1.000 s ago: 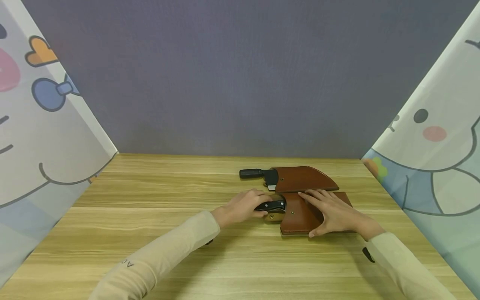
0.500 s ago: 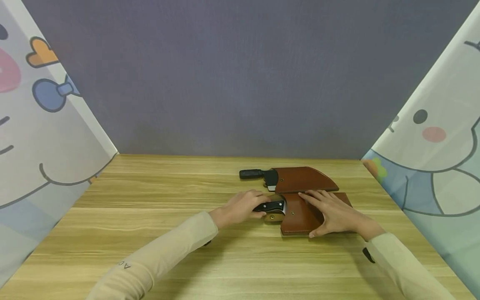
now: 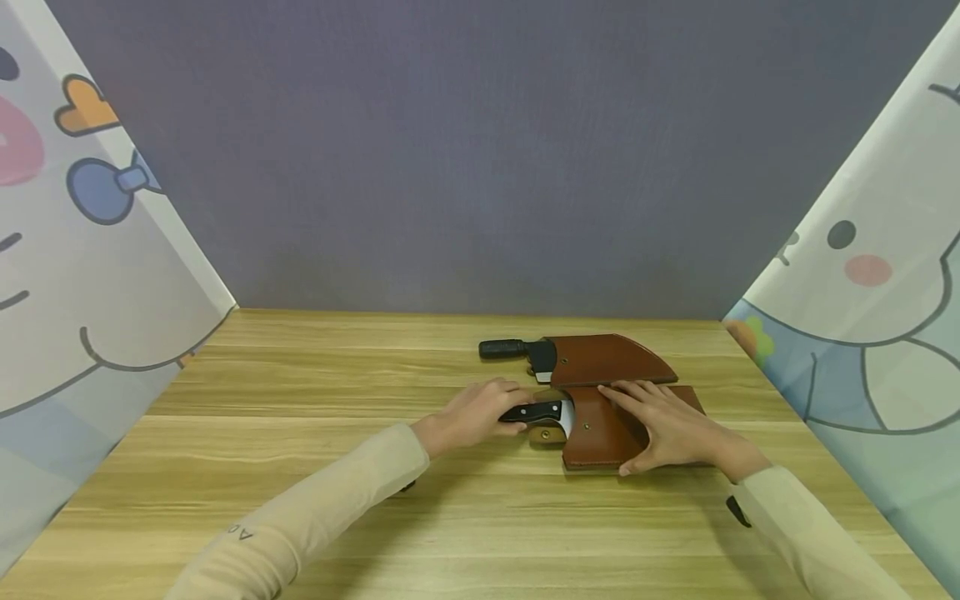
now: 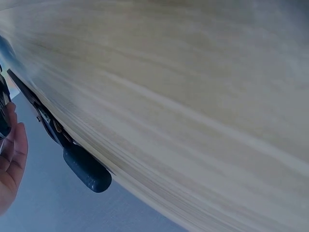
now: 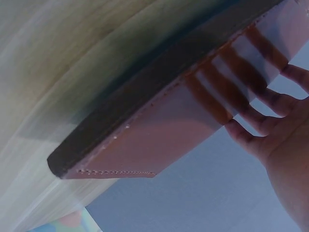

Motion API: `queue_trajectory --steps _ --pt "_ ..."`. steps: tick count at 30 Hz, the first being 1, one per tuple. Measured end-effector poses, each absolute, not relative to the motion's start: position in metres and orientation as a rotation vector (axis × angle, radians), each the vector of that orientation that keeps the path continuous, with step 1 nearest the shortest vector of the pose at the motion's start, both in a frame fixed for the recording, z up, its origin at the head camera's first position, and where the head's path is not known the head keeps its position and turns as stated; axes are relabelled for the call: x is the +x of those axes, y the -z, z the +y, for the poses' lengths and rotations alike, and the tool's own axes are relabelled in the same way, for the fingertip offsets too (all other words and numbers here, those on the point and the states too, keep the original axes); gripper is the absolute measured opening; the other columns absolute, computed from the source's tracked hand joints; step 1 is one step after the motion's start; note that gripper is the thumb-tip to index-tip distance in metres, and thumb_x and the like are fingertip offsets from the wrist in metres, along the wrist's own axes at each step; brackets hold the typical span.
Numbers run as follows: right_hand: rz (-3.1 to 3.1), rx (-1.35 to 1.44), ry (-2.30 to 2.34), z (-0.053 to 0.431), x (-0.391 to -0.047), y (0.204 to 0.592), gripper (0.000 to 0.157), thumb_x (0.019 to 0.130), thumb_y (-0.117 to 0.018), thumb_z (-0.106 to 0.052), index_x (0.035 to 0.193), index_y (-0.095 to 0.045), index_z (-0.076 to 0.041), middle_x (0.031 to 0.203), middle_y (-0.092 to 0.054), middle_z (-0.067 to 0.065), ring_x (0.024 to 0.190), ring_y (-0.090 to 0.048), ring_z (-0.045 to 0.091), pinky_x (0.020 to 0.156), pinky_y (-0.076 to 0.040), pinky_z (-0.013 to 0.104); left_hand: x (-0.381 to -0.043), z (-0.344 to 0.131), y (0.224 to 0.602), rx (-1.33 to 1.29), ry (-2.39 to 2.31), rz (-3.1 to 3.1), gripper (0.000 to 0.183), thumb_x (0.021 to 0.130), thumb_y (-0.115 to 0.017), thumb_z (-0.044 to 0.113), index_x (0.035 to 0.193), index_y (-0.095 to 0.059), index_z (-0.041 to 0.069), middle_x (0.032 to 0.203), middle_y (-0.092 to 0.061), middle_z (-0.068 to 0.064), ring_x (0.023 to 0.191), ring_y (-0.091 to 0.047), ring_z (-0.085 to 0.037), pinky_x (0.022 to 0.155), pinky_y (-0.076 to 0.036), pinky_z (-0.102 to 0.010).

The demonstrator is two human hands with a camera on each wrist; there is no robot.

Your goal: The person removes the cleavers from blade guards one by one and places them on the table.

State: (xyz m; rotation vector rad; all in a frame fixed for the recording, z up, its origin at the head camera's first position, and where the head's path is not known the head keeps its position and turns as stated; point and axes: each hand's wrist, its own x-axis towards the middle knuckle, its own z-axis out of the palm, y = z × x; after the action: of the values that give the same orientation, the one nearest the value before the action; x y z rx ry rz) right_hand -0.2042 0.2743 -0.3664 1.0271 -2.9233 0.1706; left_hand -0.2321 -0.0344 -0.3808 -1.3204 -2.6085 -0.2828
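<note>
- Left hand, mid-frame: fingers curled round black-handled knife; blade points right, into brown sheath.
- Right hand, right of centre: fingers spread over sheath.
- Tabletop stretches left to printed wall; second sheathed knife just above sheath.
- Since a second ago: left hand slightly further left, more blade bared.

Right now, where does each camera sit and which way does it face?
Head: on the person's head, forward and down at the table, front knife, front sheath and wall; left hand, right hand and sleeves show.
Left wrist: on that wrist, across the table toward the wall; part of the left hand shows at the left edge.
Right wrist: on that wrist, at the front sheath; part of the right hand shows at the right edge.
Shared: head and left wrist both show the rear knife handle.
</note>
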Motion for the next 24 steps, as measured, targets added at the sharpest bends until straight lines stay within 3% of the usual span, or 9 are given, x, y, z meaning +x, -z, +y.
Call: queue_trajectory --steps 8,24 --pt "-2.925 1.025 -0.175 0.277 -0.205 0.369 0.11 0.057 -0.069 -0.071 0.142 -0.032 -0.012 0.139 -0.037 0.019 0.123 -0.037 0.044 0.092 -0.03 0.066 -0.232 -0.04 0.382 -1.307 0.279 -2.598 0.037 0.085 -0.063 0.035 0.116 -0.061 0.016 0.106 -0.064 0.002 0.089 -0.061 -0.01 0.065 -0.051 -0.017" --pt "-2.919 1.023 -0.185 0.279 -0.202 0.37 0.109 0.057 -0.069 -0.07 0.141 -0.033 -0.011 0.138 -0.038 0.021 0.122 -0.038 0.046 0.09 -0.03 0.067 -0.23 -0.05 0.384 -1.315 0.304 -2.538 0.032 0.084 -0.065 0.031 0.111 -0.064 0.014 0.104 -0.065 0.002 0.088 -0.062 -0.01 0.071 -0.052 -0.021"
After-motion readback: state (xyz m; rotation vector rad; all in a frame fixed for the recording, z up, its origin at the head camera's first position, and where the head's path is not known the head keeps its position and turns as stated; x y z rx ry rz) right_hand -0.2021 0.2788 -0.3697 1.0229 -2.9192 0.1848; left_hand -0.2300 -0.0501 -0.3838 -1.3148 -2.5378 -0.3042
